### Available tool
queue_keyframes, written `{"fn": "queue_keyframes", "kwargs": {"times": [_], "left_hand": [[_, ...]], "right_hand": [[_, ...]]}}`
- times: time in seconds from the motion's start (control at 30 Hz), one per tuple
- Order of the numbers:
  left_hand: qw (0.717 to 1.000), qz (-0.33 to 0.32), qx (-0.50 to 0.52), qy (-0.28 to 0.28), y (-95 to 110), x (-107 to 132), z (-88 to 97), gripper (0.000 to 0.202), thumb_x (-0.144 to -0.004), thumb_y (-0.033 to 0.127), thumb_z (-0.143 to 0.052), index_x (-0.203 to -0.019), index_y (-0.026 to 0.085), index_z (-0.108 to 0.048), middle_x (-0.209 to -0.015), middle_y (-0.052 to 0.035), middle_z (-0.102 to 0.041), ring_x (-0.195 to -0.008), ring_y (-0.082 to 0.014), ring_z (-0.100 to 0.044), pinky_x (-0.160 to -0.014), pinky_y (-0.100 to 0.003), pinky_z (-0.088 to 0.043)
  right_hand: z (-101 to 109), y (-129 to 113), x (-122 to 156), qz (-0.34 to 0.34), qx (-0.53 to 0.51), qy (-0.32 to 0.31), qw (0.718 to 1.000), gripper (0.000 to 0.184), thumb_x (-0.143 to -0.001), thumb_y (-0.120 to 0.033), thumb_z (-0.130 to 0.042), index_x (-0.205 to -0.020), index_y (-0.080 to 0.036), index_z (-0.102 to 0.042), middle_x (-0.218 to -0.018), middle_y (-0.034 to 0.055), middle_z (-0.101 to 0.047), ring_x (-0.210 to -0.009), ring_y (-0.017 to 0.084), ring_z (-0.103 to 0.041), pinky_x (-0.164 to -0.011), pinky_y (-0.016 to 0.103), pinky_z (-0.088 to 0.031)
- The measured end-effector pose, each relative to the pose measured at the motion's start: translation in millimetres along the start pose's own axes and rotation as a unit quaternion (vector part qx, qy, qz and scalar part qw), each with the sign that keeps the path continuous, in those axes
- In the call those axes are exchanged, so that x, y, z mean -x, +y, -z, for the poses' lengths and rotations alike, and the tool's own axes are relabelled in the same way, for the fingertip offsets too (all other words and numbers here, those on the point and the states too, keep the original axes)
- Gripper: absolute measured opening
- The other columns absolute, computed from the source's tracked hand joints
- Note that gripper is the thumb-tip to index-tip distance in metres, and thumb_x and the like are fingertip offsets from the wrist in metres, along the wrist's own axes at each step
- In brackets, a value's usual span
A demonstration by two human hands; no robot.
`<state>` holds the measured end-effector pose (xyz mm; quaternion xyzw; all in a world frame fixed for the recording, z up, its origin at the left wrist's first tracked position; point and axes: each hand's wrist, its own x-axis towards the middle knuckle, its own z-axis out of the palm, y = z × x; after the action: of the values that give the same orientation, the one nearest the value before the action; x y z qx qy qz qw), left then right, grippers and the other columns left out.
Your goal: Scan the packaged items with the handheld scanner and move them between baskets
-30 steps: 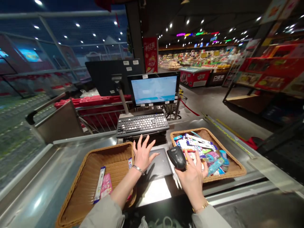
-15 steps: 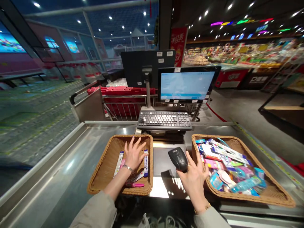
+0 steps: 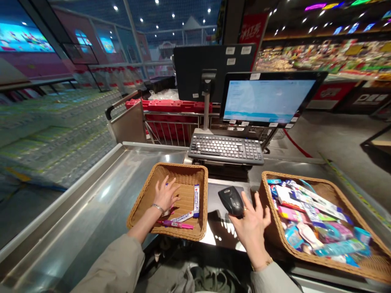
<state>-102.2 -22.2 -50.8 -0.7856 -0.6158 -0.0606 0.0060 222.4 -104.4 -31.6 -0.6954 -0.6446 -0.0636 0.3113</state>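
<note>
My left hand (image 3: 165, 196) reaches into the left wicker basket (image 3: 148, 179), fingers spread over a partly covered pink and white packet (image 3: 171, 210). Whether the fingertips touch it, I cannot tell. Beside the hand lie blue-and-white stick packs (image 3: 196, 201) and a pink pen-shaped item (image 3: 180, 225). In my right hand (image 3: 252, 226) is a black barcode scanner (image 3: 231, 200), its head pointing up and left over the counter; the palm and fingers hide its handle.
To the right stands a second wicker basket (image 3: 334, 183), holding many small packets and toys. A keyboard (image 3: 226, 147) and a lit monitor (image 3: 269, 101) are behind the counter's middle. The metal counter (image 3: 100, 215) has a raised left edge; a cart (image 3: 171, 126) stands beyond.
The view has turned left and tipped down a little. My left hand has shifted within the left basket, now covering the stick pack at its left. My right hand keeps the scanner.
</note>
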Motion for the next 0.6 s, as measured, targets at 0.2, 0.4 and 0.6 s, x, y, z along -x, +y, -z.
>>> {"fn": "queue_keyframes", "kwargs": {"times": [0.2, 0.4, 0.6], "left_hand": [[0.999, -0.004, 0.007, -0.05, -16.1, 5.4, -5.0, 0.049, -0.077, 0.041, -0.072, -0.124, 0.036, -0.063, -0.149, -0.0059, -0.048, -0.145, -0.0369, -0.024, -0.113, -0.068, -0.01], [0.983, -0.034, -0.005, -0.182, -24.3, 15.1, -11.8, 0.043, -0.069, 0.049, -0.075, -0.11, 0.038, -0.07, -0.148, -0.0043, -0.049, -0.145, -0.0384, -0.021, -0.11, -0.07, -0.007], [0.962, -0.07, -0.017, -0.262, -28.5, 18.2, -21.9, 0.034, -0.058, 0.059, -0.078, -0.085, 0.037, -0.076, -0.123, -0.0044, -0.064, -0.127, -0.0345, -0.042, -0.109, -0.06, -0.018]], "right_hand": [[-7.9, -1.2, 1.7, 0.004, 0.0, -0.007, 1.0, 0.02, -0.076, -0.039, -0.058, -0.069, -0.023, -0.067, -0.127, 0.0038, -0.065, -0.14, 0.034, -0.031, -0.109, 0.058, -0.015], [-11.3, -1.3, 3.2, 0.011, 0.001, -0.012, 1.0, 0.021, -0.077, -0.04, -0.061, -0.067, -0.023, -0.067, -0.128, 0.0045, -0.065, -0.141, 0.034, -0.029, -0.11, 0.058, -0.013], [-11.4, -3.6, 0.8, 0.009, 0.0, -0.013, 1.0, 0.023, -0.077, -0.041, -0.059, -0.066, -0.022, -0.068, -0.126, 0.0057, -0.065, -0.14, 0.033, -0.03, -0.11, 0.058, -0.013]]}}
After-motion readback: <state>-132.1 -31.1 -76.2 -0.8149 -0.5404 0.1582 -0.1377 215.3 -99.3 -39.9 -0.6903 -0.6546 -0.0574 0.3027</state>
